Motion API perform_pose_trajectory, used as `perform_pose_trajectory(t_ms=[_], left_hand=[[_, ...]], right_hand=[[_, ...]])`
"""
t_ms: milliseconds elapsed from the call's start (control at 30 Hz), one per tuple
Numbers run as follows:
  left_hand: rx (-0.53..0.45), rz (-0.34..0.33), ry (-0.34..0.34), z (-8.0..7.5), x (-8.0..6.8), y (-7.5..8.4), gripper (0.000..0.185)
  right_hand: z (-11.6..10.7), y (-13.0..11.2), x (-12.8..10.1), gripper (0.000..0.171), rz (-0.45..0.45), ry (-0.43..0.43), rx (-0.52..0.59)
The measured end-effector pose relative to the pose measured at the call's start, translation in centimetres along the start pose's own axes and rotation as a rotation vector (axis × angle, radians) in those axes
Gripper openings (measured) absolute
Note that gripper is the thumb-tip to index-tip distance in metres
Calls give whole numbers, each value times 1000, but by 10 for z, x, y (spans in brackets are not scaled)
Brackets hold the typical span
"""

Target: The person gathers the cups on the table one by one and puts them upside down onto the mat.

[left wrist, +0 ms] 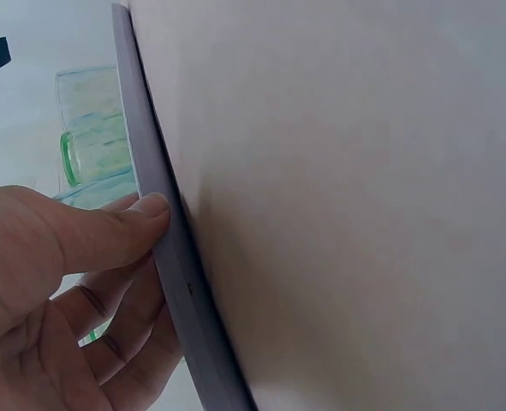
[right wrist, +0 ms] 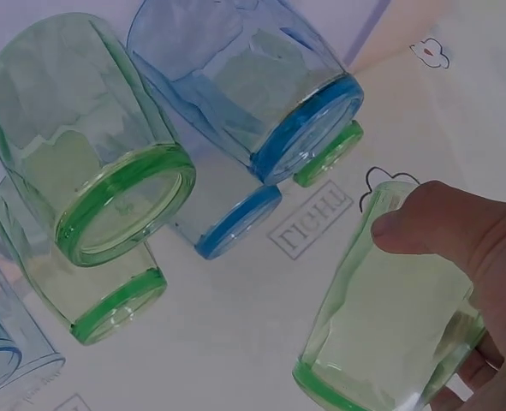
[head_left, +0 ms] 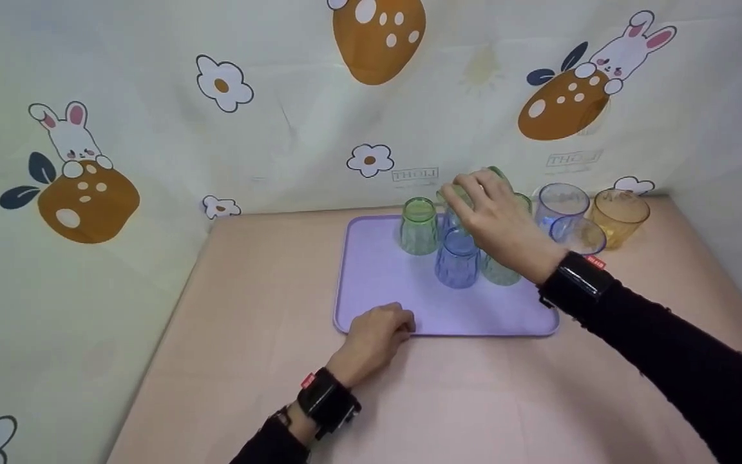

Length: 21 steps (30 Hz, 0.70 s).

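My right hand (head_left: 500, 225) holds a clear green glass (right wrist: 381, 300) over the back of a purple tray (head_left: 377, 277), its thick green base uppermost. Thumb and fingers lie on opposite sides of that glass. Below and around it, several glasses stand upside down on the tray: a green glass (head_left: 418, 229) at the back left, a blue glass (head_left: 458, 261) in front, and a paler green glass (head_left: 502, 270) partly behind my right wrist. At the tray's front left edge, my left hand (head_left: 377, 332) pinches the rim, thumb outside and fingers on the inner side.
Off the tray at the back right stand two blue glasses (head_left: 562, 205) and an amber glass (head_left: 619, 219), mouths up. A patterned cloth wall (head_left: 294, 154) rises right behind the table (head_left: 261, 283), with further cloth at both sides.
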<state>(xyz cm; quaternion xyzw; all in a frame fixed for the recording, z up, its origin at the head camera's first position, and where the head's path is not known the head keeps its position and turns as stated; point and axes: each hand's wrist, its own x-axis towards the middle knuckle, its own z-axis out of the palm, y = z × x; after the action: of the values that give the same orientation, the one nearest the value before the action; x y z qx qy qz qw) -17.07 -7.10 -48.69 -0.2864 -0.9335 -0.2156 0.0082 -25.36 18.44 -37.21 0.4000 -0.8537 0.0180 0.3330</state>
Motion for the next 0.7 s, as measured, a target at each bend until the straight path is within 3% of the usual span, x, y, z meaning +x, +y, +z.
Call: perform_pose_trajectory(t_ms=[333, 700], left_hand=[[-20, 5, 2, 1, -2, -1, 10], [0, 15, 7, 0, -2, 0, 10]], right_hand=[[11, -15, 9, 68, -47, -155, -48], [24, -29, 16, 67, -115, -142, -148]])
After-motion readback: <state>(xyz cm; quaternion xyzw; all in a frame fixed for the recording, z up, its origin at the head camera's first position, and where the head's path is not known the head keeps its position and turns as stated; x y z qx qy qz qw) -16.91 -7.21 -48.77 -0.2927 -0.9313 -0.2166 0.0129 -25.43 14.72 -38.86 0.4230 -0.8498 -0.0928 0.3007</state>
